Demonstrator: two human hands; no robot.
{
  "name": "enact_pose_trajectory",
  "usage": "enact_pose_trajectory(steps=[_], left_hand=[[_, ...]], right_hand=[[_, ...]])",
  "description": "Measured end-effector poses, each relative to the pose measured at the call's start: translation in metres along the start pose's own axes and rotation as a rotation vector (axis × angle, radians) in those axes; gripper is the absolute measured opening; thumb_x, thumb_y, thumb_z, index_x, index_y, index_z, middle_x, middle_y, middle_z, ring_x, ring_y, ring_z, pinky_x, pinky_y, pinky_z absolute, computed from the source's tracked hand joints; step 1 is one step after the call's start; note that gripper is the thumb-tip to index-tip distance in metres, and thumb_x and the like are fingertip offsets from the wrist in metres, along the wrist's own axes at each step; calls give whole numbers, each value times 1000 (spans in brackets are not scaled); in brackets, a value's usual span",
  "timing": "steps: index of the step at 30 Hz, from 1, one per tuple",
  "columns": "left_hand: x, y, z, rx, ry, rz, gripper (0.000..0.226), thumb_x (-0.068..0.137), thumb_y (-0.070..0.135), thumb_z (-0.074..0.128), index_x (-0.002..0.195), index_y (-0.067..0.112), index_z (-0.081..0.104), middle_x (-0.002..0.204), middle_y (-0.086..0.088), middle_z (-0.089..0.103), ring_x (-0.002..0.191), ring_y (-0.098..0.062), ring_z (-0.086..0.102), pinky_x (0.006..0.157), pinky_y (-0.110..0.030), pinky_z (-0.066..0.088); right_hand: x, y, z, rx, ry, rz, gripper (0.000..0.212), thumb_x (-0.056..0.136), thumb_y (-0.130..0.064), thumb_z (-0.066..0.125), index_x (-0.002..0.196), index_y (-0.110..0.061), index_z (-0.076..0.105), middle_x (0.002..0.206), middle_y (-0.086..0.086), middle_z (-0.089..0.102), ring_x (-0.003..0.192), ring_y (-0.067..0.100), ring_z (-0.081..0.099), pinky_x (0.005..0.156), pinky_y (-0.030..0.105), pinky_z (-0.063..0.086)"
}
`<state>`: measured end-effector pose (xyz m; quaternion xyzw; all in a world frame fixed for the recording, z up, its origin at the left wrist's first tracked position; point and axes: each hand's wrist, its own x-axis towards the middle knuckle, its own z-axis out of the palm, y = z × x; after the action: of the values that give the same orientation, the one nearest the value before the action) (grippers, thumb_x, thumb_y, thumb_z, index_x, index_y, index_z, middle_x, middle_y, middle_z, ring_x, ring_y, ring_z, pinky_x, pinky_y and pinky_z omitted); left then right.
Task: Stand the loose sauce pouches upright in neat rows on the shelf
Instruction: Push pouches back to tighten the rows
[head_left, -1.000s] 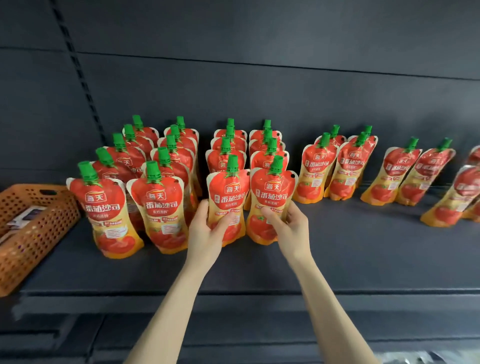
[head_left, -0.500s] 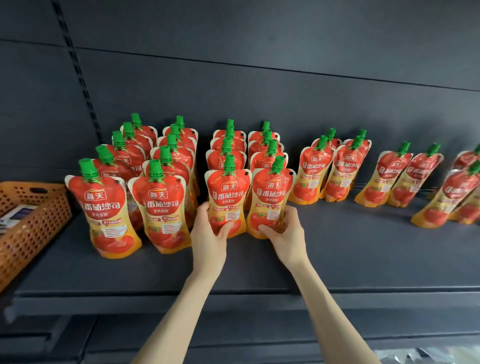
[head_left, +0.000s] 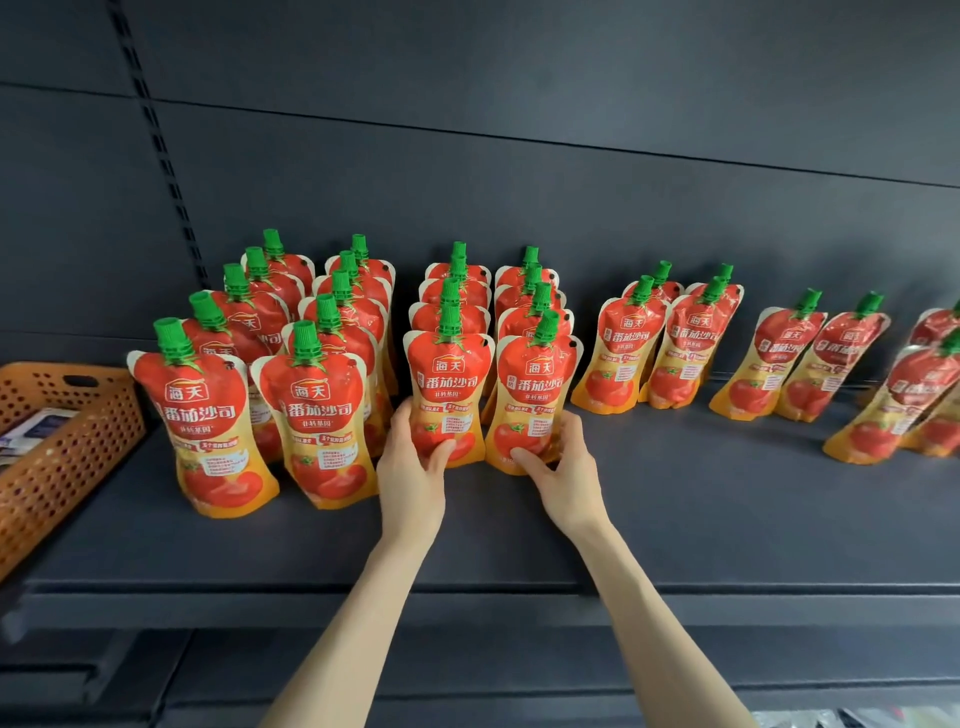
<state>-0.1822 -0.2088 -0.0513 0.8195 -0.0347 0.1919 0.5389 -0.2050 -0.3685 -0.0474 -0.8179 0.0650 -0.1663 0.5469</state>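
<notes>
The left hand (head_left: 415, 470) clasps the left front pouch (head_left: 449, 379); the right hand (head_left: 569, 470) clasps the right front pouch (head_left: 537, 400). Both stand upright on the shelf (head_left: 701, 519). The pouches appear soft and slick, so they are best gripped low, near the base.

Both my hands on the front pouches, shelf (head_left: 675, 519).
My left hand (head_left: 413, 475) grips one red pouch (head_left: 449, 384); my right hand (head_left: 563, 470) grips its neighbour (head_left: 537, 395), both upright.

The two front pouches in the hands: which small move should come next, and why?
Probably release both: the left hand and right hand grip front pouches already standing upright heading their rows, while leaning pouches wait further right.
</notes>
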Motion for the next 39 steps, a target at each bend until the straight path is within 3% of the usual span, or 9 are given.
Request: enact_pose_trajectory(steps=[4,15,22,31,39], left_hand=[[1,-3,0,-24,-14,-23,56,85,21,64,134,12,38,132,-7,53,122,-23,51,96,-31,43],[3,-9,1,-16,-13,-36,55,85,20,65,134,13,40,131,-8,52,123,-23,49,100,-41,45],[3,-11,1,-19,-5,-54,55,85,19,65,133,13,40,130,-10,50,121,-24,48,97,-35,43],[3,-12,2,-9,-13,-64,55,85,21,65,133,15,40,131,-9,49,122,-23,48,96,-36,45],[3,-12,2,4,-17,-67,57,85,20,65,134,13,38,132,-10,49,122,-25,48,97,-38,45]], right_hand=[[2,1,-1,-17,-23,9,51,85,-19,67,128,-14,39,125,0,58,111,14,56,89,21,45],[3,3,0,-25,4,2,46,84,-19,68,123,-14,43,122,0,59,108,13,57,89,23,46],[3,1,-1,-12,-7,14,45,84,-18,68,122,-13,44,120,-1,59,105,10,56,91,25,47],[2,0,-8,-14,-30,9,40,86,-16,66,120,-13,45,113,-6,57,102,8,54,70,0,42],[2,1,-6,-33,-24,17,42,86,-18,66,121,-13,44,118,-3,58,103,7,53,72,4,42]])
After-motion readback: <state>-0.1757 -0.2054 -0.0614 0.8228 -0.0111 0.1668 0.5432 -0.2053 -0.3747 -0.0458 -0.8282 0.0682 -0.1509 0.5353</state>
